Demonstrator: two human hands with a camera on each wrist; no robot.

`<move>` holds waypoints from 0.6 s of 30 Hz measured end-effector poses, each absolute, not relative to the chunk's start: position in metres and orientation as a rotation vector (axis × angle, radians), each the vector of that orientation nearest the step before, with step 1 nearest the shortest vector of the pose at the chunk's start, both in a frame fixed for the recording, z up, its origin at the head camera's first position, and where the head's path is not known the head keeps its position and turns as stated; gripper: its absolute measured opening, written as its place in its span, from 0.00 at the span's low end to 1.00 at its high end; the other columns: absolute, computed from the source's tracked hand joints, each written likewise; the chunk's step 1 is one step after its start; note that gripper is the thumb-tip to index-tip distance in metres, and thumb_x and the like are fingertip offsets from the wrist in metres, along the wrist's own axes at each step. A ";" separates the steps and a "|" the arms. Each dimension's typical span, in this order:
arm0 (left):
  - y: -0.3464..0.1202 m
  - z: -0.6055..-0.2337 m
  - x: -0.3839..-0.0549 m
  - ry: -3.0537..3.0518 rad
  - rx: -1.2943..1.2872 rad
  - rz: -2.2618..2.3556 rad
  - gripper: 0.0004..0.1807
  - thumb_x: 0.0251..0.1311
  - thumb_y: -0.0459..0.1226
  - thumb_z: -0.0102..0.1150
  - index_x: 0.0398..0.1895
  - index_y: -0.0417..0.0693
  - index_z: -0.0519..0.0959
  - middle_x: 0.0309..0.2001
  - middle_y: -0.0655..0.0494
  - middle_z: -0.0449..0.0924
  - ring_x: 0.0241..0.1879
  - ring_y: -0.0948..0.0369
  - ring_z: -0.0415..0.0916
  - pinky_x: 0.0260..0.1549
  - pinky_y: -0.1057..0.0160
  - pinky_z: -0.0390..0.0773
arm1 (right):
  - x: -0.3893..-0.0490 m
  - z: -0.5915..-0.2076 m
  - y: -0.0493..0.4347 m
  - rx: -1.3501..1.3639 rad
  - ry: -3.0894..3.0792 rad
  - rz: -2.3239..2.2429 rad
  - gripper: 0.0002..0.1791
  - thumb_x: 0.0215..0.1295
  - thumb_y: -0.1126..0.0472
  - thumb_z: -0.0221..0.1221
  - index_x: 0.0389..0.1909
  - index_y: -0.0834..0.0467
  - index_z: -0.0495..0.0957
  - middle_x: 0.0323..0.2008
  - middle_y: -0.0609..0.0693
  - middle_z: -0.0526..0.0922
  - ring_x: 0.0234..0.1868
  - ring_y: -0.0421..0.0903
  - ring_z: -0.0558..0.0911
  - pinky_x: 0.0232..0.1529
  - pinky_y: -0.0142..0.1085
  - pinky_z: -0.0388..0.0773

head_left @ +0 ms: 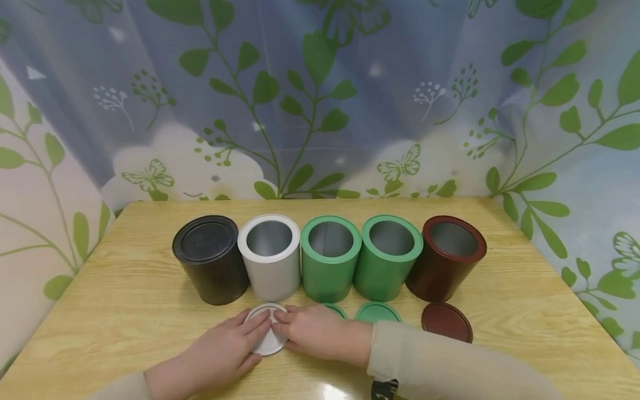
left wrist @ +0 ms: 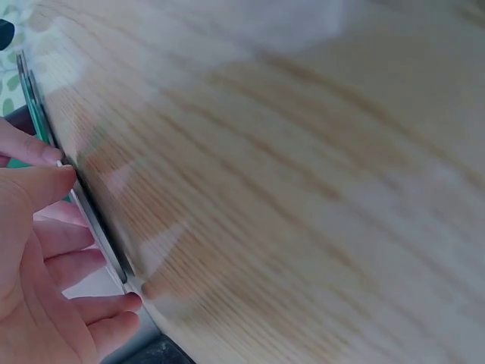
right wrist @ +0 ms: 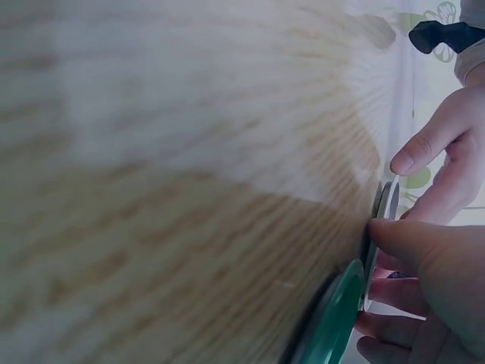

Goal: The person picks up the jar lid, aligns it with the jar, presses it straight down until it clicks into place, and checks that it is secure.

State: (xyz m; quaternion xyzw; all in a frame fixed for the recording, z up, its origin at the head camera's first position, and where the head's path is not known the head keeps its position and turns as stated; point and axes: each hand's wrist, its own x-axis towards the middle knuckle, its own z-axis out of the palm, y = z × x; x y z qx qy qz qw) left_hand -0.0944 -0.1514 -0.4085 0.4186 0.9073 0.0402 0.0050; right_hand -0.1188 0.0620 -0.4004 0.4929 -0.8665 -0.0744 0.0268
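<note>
A round white lid point(head_left: 270, 343) lies at the table's front, just before the open white can point(head_left: 274, 280). My left hand point(head_left: 215, 355) grips its left side, thumb at the near edge and fingers along the rim. From the other side my right hand point(head_left: 320, 332) holds the same lid, its fingertips near those of the left. In the left wrist view, the left hand point(left wrist: 42, 265) has its thumb and fingers about the lid's edge. The right hand point(right wrist: 432, 280) does likewise in the right wrist view, close to a green lid point(right wrist: 339, 322).
Right of the white can stand two open green cans point(head_left: 327, 280) and an open maroon can point(head_left: 440, 272). A black can point(head_left: 215, 280) with its lid on stands at the left. A green lid point(head_left: 377, 313) and a maroon lid point(head_left: 446, 322) lie in front; the right hand partly hides another green lid.
</note>
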 end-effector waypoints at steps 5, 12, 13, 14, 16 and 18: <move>-0.153 -0.406 -0.094 2.851 1.356 0.102 0.28 0.60 0.44 0.57 0.59 0.36 0.72 0.62 0.43 0.68 0.56 0.39 0.68 0.53 0.47 0.69 | -0.116 -0.394 0.064 1.505 -2.693 -0.227 0.23 0.66 0.49 0.56 0.60 0.50 0.74 0.60 0.47 0.73 0.58 0.43 0.74 0.47 0.32 0.75; -0.154 -0.399 -0.093 2.909 1.419 0.099 0.27 0.59 0.43 0.59 0.58 0.37 0.73 0.61 0.42 0.69 0.55 0.37 0.68 0.52 0.46 0.70 | -0.113 -0.380 0.066 1.481 -2.685 -0.239 0.22 0.66 0.48 0.54 0.60 0.48 0.74 0.61 0.46 0.72 0.58 0.44 0.73 0.47 0.32 0.76; -0.154 -0.397 -0.092 2.915 1.426 0.100 0.27 0.59 0.43 0.59 0.58 0.37 0.73 0.61 0.42 0.69 0.55 0.37 0.68 0.52 0.46 0.70 | -0.112 -0.378 0.067 1.480 -2.681 -0.231 0.22 0.66 0.48 0.54 0.60 0.48 0.74 0.60 0.46 0.72 0.58 0.44 0.73 0.47 0.32 0.76; -0.154 -0.395 -0.092 2.923 1.433 0.105 0.27 0.59 0.43 0.59 0.58 0.37 0.73 0.60 0.42 0.69 0.55 0.37 0.68 0.52 0.46 0.70 | -0.112 -0.377 0.067 1.480 -2.678 -0.221 0.22 0.67 0.48 0.54 0.60 0.49 0.74 0.60 0.47 0.72 0.58 0.45 0.73 0.47 0.32 0.76; -0.154 -0.392 -0.090 2.939 1.450 0.107 0.27 0.58 0.43 0.60 0.58 0.37 0.73 0.60 0.42 0.70 0.55 0.37 0.68 0.52 0.47 0.70 | -0.110 -0.375 0.069 1.475 -2.660 -0.201 0.21 0.67 0.49 0.54 0.59 0.49 0.74 0.60 0.47 0.72 0.58 0.45 0.73 0.47 0.33 0.76; -0.154 -0.389 -0.089 2.957 1.472 0.112 0.27 0.58 0.43 0.60 0.58 0.37 0.73 0.60 0.42 0.70 0.55 0.38 0.68 0.52 0.47 0.70 | -0.109 -0.374 0.070 1.467 -2.633 -0.194 0.21 0.67 0.49 0.54 0.59 0.49 0.75 0.60 0.47 0.73 0.58 0.45 0.74 0.46 0.32 0.76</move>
